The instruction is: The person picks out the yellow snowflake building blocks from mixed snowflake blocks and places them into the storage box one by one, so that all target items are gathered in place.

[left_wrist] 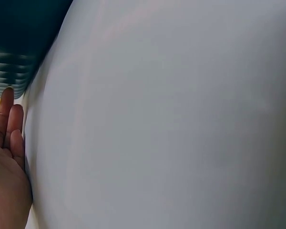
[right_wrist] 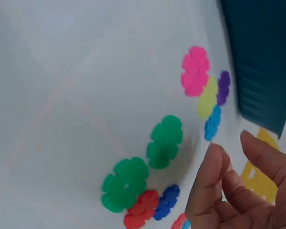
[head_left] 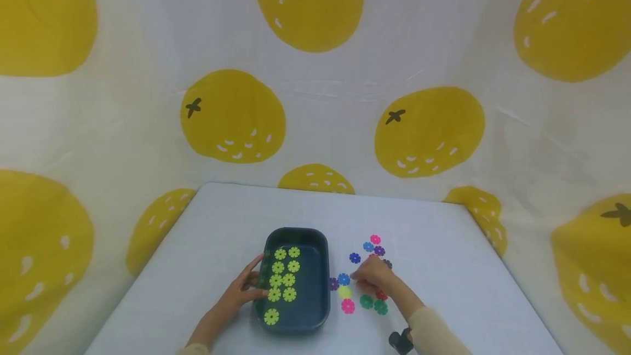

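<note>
My right hand [head_left: 373,277] hovers low over the loose scatter of small flat plastic flower-shaped discs, fingers loosely bent and gripping nothing that I can see; in the right wrist view the fingertips [right_wrist: 214,164] hang just short of the blue disc [right_wrist: 212,123], with the yellow-green disc [right_wrist: 208,98] touching it on the far side, then the purple disc [right_wrist: 223,87] and the bright pink disc [right_wrist: 196,70]. Closer to my palm lie two green discs [right_wrist: 165,141], and a red disc [right_wrist: 141,209] overlapping another blue one. I judge these pieces to be very light, stiff and thin, with notched edges; lying flat on the smooth worktop [head_left: 443,245] they will likely skid under a push, so I would pinch one by its rim between thumb and forefinger, or tip an edge up first. The yellow-green disc sits tucked among its neighbours, which makes a clean pinch harder. My left hand [head_left: 241,292] rests with straight, relaxed fingers against the outer left wall of the dark teal rectangular plastic tray [head_left: 322,267], touching it rather than clutching it; the left wrist view shows the fingers [left_wrist: 8,125] flat beside the tray's ribbed corner. Inside the tray lie several yellow-green flower discs [head_left: 284,280], spread flat on its floor. More coloured discs lie further out past my right hand, and a cloth printed with large yellow fruit surrounds the worktop.
</note>
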Demonstrator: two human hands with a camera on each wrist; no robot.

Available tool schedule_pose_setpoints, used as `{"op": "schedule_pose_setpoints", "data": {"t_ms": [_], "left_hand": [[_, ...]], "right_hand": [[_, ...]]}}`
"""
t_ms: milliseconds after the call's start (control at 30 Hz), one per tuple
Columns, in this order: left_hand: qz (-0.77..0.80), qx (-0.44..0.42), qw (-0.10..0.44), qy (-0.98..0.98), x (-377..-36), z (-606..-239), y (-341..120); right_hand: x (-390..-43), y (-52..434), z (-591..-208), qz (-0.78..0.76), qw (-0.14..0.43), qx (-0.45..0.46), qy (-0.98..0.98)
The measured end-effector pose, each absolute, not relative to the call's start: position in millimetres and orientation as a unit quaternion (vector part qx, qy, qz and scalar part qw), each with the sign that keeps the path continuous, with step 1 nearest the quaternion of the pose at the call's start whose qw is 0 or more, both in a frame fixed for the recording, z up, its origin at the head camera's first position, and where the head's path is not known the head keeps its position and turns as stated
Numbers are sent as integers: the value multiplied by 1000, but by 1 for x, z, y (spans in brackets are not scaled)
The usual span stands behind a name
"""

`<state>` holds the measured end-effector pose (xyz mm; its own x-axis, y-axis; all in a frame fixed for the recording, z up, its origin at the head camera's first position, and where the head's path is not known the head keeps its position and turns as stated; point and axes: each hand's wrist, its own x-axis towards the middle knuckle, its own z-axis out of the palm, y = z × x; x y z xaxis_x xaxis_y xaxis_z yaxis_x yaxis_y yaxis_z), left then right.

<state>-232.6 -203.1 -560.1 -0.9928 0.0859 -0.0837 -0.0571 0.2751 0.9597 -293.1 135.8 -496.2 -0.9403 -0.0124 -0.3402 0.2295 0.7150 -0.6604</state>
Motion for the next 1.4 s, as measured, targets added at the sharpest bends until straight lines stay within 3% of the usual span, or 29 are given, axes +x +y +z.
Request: {"op": "schedule_pose_setpoints", "data": {"t_ms": [400, 800, 1400], "left_hand": [[593, 15, 58, 803, -235, -562, -204], [597, -5, 70, 799, -236, -561, -203], [606, 13, 61, 793, -233, -556, -202]], "right_hand": [[-277, 135, -536, -300, 104, -41, 947], [-269, 126, -544, -302, 62, -35, 951], [-261, 117, -539, -333, 63, -58, 939]]}}
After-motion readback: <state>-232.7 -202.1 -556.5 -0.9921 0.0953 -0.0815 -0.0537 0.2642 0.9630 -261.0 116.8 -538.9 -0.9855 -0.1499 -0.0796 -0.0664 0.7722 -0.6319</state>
